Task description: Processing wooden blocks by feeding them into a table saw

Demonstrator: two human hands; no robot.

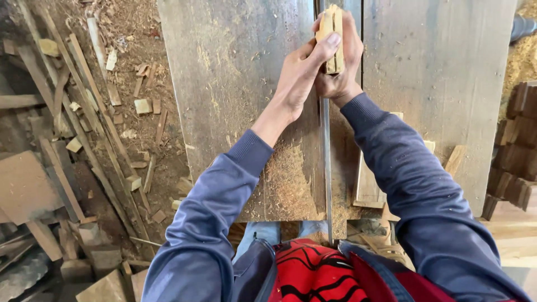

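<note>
Pale wooden block (331, 33), rectangular and smooth-cut with visible grain, stands upright at the far end of a worn, grey-brown saw table (235, 84), right over the narrow metal rail (326, 162) that runs down the table's middle. Both hands close around this one block: the left hand (302, 72) wraps it from the left, thumb laid across its near face, and the right hand (341, 67) cups it from the right and behind, fingers curled shut against the wood. Two blue sleeves (414, 184) reach out to it. Fine tan sawdust (288, 179) lies heaped on the near part of the table beside the rail. A flat pale offcut board (369, 184) rests at the near right edge. On the dirt floor to the left, many rough scrap strips and small blocks (95, 140) lie scattered. Dark stacked wood pieces (517, 145) sit at far right.
</note>
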